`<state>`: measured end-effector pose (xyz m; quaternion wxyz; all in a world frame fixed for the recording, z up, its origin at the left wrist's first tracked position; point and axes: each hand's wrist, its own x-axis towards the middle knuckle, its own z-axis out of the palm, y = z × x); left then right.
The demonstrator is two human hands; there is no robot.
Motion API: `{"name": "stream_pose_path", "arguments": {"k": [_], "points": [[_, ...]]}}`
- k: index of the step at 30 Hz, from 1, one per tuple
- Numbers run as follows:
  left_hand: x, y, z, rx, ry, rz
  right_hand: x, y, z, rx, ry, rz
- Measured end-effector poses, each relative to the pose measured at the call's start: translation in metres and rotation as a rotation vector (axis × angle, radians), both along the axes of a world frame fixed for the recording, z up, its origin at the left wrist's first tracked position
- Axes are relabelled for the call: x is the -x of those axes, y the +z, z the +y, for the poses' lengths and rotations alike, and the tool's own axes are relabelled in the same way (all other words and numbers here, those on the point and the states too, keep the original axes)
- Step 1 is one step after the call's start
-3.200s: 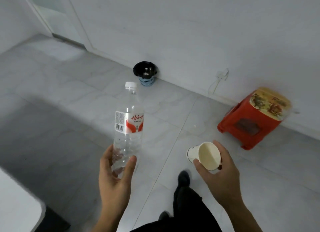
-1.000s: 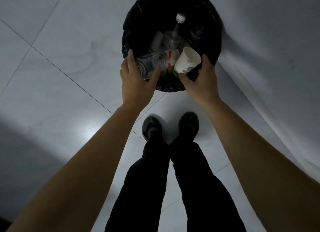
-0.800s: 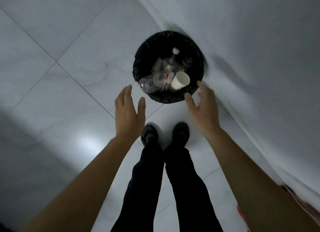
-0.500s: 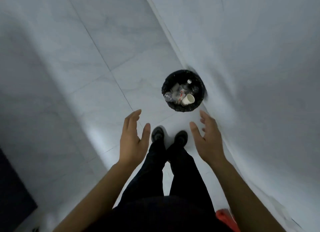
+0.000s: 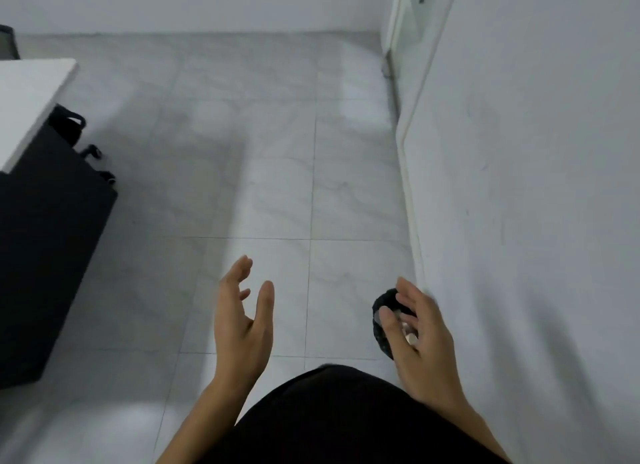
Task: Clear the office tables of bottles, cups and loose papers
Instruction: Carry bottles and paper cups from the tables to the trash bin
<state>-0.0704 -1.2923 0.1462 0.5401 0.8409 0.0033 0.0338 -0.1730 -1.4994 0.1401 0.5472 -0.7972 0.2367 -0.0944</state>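
Observation:
My left hand hangs in front of me over the tiled floor, fingers spread and holding nothing. My right hand is also empty with fingers apart. Behind it, by the wall, stands the black-lined waste bin, mostly covered by that hand. A bit of the clear bottle and the paper cup inside it show blurred between my fingers. A corner of a white office table is at the far left; nothing shows on the part in view.
A black cabinet stands under the white table at left, with dark straps beside it. A white wall runs along the right, with a door frame at its far end. Grey tiled floor stretches ahead.
Both hands let go of the bottle and the cup into the bin and drew back. My view has turned away from the bin toward the room and the table.

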Motion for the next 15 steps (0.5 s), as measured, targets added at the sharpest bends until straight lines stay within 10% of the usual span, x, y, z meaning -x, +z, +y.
{"name": "stream_pose_path", "arguments": {"k": [15], "points": [[0.142, 0.025, 0.052, -0.072, 0.492, 0.021, -0.006, -0.002, 0.040, -0.077, 0.473, -0.007]]}}
